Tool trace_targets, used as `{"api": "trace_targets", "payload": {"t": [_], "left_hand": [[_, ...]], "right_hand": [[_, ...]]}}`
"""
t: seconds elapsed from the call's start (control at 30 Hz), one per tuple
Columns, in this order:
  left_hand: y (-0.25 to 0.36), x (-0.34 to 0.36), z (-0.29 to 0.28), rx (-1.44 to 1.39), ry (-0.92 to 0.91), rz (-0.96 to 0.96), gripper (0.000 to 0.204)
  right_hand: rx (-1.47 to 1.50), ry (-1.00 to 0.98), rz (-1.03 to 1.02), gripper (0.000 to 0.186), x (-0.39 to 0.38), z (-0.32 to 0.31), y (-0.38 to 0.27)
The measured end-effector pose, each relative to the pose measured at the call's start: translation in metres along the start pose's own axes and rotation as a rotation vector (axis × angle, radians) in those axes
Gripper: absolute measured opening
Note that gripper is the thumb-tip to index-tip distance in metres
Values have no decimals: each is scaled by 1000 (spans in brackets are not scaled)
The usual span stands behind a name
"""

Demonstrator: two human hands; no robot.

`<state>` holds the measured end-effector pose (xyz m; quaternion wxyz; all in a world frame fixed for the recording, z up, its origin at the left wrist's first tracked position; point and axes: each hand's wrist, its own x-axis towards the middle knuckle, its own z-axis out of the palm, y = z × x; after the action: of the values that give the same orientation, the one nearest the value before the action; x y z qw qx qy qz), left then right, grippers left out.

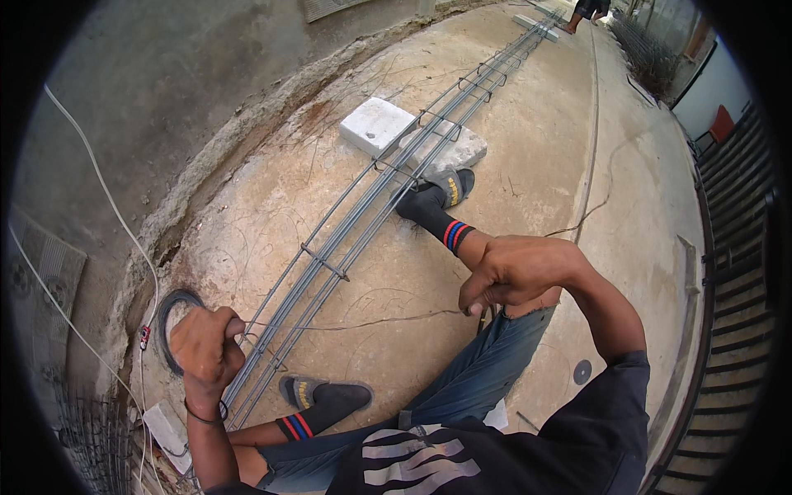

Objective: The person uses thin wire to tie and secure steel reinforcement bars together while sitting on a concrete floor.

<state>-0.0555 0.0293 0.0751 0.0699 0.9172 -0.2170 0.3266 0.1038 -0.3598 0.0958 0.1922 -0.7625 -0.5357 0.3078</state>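
A thin wire (363, 325) stretches between my two hands, passing over a long rebar cage (318, 256). My left hand (206, 346) is closed on the wire's left end, to the left of the cage. On the other side, my right hand (524, 268) grips the wire in a pinch above my bent knee. From behind the right hand, a length of wire (609, 194) curves away over the floor. A coil of dark wire (175, 307) lies partly hidden behind my left hand. Square stirrups cross the cage's long bars at intervals.
Two pale blocks (378, 124) (454, 151) prop the cage. Another block (167, 435) lies lower left, near white cords (103, 186). A person (587, 12) stands at the far end. Dark metal bars (734, 289) line the right; a round disc (582, 371) lies on the floor.
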Motion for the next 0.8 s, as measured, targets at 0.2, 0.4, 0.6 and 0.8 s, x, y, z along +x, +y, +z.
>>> {"api": "trace_targets", "payload": {"t": [0.2, 0.4, 0.6, 0.8], "left_hand": [[-13, -23, 15, -12, 44, -2, 19], [27, 0, 9, 30, -31, 177, 17], [15, -13, 12, -435, -333, -1, 16], [54, -12, -8, -529, -226, -28, 22]], "right_hand": [[440, 567, -188, 15, -12, -20, -14], [-259, 497, 232, 9, -8, 6, 17], [523, 126, -81, 11, -44, 5, 26], [643, 701, 254, 24, -51, -9, 37]]}}
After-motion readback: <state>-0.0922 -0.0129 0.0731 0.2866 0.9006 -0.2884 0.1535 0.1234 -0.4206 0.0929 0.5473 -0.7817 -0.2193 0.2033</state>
